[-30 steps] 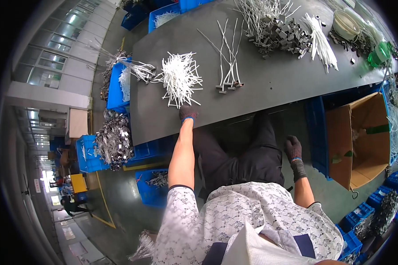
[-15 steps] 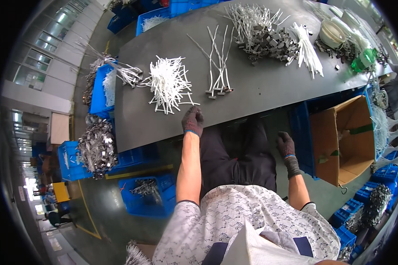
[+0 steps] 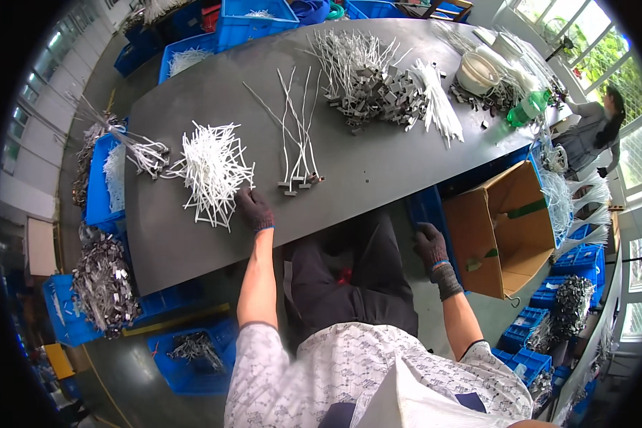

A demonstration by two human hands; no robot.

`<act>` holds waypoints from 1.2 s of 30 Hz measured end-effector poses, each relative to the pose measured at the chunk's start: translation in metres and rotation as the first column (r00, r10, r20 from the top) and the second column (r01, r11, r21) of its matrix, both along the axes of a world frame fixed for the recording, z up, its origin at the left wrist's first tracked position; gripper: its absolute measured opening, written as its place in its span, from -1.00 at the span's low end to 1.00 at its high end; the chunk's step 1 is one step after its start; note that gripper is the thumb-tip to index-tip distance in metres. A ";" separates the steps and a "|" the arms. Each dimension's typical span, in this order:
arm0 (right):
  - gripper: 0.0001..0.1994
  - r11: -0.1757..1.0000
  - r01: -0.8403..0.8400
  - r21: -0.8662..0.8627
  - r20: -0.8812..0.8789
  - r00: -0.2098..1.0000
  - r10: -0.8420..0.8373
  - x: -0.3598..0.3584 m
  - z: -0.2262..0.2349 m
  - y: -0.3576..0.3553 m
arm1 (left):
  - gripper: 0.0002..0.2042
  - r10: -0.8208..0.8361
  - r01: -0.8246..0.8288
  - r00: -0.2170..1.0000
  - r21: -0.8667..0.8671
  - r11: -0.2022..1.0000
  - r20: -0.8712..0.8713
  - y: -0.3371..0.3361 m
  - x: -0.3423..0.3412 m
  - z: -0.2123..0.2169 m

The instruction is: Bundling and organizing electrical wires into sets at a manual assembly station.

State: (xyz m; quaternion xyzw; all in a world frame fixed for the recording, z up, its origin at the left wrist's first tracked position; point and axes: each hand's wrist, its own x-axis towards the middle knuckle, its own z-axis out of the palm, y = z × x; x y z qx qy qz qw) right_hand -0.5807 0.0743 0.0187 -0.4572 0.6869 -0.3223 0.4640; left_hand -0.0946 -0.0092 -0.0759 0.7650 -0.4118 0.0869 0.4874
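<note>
My left hand (image 3: pixel 255 208), in a dark knit glove, is at the near right edge of a heap of short white tubes (image 3: pixel 210 167) on the grey table. Its fingers are curled together against the tube ends; what they pinch, if anything, is hidden. My right hand (image 3: pixel 431 246), gloved too, hangs off the table's front edge, left of an open cardboard box (image 3: pixel 478 250). Its fingers are curled in, and nothing shows in them. Right of the heap lie several twisted wire strands (image 3: pixel 292 135) with small metal blocks (image 3: pixel 303 183) at their near ends.
A big pile of metal clips (image 3: pixel 381 96) with wires covers the table (image 3: pixel 349 207) farther back, beside a bundle of white strips (image 3: pixel 435 107). A white tub (image 3: pixel 478 73) and green bottle (image 3: pixel 528 108) stand right. Blue crates (image 3: pixel 196 357) surround the table. A person (image 3: pixel 595 132) is at far right.
The view has shifted, bringing more of the right side into it. My left hand has moved forward to the tube heap's edge. My right hand still hangs beside the box.
</note>
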 end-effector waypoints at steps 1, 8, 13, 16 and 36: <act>-0.66 0.989 -0.085 -0.117 -0.102 0.992 0.074 0.017 0.007 -0.021 | -0.84 -0.005 0.005 1.000 0.009 1.000 -0.009 0.004 0.005 -0.003; -0.57 0.820 -0.413 -0.397 -0.556 0.819 0.143 0.146 0.045 -0.219 | -0.82 0.013 -0.006 0.998 0.111 0.994 -0.069 0.017 0.027 -0.003; -0.58 0.905 -0.376 -0.199 -0.792 0.606 0.077 0.152 0.043 -0.352 | -0.85 0.014 -0.012 1.000 0.098 0.995 -0.022 -0.009 0.013 0.008; -0.62 0.903 -0.348 -0.253 -0.729 0.682 0.059 0.184 0.038 -0.328 | -0.86 0.018 -0.020 1.000 0.078 0.997 0.020 0.009 0.025 -0.001; -0.70 0.989 0.110 0.095 0.311 0.941 -0.134 0.064 0.003 -0.153 | -0.82 0.013 -0.011 0.999 0.064 0.998 -0.034 -0.003 0.010 0.000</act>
